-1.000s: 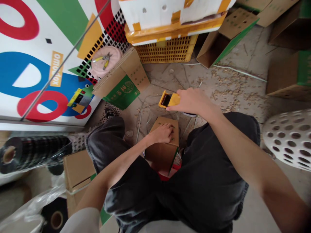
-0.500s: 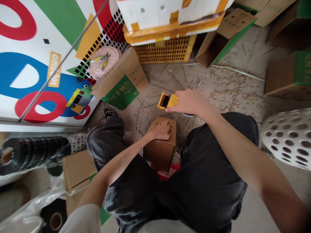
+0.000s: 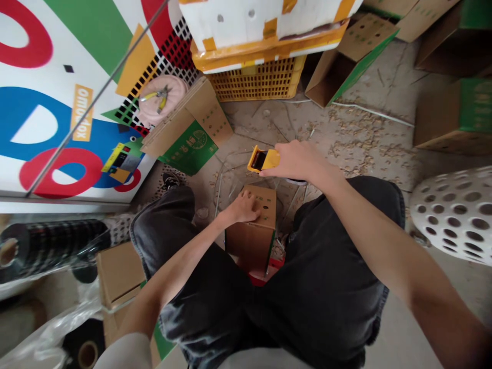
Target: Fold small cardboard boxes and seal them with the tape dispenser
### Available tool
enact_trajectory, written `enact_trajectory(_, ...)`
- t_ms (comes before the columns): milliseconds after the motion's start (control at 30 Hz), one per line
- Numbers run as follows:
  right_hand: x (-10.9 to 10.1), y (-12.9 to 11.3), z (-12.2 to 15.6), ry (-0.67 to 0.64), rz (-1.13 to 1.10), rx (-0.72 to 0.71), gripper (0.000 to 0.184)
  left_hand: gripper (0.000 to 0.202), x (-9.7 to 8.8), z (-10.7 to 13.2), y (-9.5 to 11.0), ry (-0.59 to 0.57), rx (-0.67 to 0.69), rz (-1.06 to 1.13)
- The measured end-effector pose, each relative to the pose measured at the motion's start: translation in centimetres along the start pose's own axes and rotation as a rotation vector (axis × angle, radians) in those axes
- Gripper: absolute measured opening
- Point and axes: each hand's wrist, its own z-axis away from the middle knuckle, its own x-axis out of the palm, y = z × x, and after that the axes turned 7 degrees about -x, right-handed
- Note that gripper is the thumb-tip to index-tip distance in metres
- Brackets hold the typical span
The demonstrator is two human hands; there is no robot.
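Observation:
A small cardboard box [image 3: 249,241] stands upright between my knees, its top panel dotted with holes. My left hand [image 3: 245,206] rests on the left part of that top, fingers apart and slightly bent, gripping nothing. My right hand [image 3: 294,161] is closed around a yellow tape dispenser [image 3: 265,160], held above the floor just beyond the box. A dark gap shows in the dispenser's frame, and my palm hides its rear end. Something red [image 3: 257,280] shows below the box, partly covered by it.
Flattened cartons [image 3: 192,133] lean beside a pink stool [image 3: 163,97] with pliers [image 3: 159,97] on it. A yellow crate [image 3: 257,82] under a white foam box [image 3: 269,31] stands ahead. Open cartons [image 3: 349,56] and a white perforated basket [image 3: 457,215] are rightward; black film rolls [image 3: 54,243] lie left.
My left hand has slid left across the box top and its fingers have loosened, uncovering more holes. My right hand keeps its hold on the tape dispenser, almost unmoved.

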Motion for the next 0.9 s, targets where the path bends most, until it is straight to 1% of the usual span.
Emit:
enact_trajectory(100, 0.0, -0.1, 0.1, 0.007, 0.0, -0.007, 0.086, 0.057, -0.7, 0.0, -3.0, -0.063, 0.046, 0.088)
enact_trajectory(167, -0.1, -0.1, 0.2, 0.007, 0.0, -0.012, 0.086, 0.062, -1.0, 0.1, -4.5, -0.091, 0.065, 0.149)
enact_trajectory(267, -0.2, -0.2, 0.3, 0.005, -0.003, -0.015, 0.084, 0.061, -1.4, 0.4, -5.5, -0.094, 0.076, 0.193)
enact_trajectory(333, -0.3, -0.3, 0.3, 0.003, -0.004, -0.02, 0.084, 0.056, -1.5, 0.6, -5.4, -0.06, 0.074, 0.182)
enact_trajectory(500, -0.2, -0.3, 0.3, -0.006, -0.003, -0.021, 0.084, 0.048, -1.9, 1.5, -4.2, 0.015, 0.092, 0.082)
enact_trajectory(633, -0.1, -0.1, 0.3, -0.01, 0.002, -0.018, 0.082, 0.044, -1.9, 2.6, -3.6, 0.044, 0.121, 0.038)
enact_trajectory(733, 0.0, -0.1, 0.2, -0.011, 0.005, -0.015, 0.082, 0.041, -1.5, 3.1, -3.3, 0.051, 0.152, 0.032)
enact_trajectory(900, 0.0, -0.1, 0.0, -0.022, 0.001, -0.017, 0.083, 0.036, 0.0, 3.5, -2.9, 0.094, 0.15, -0.025)
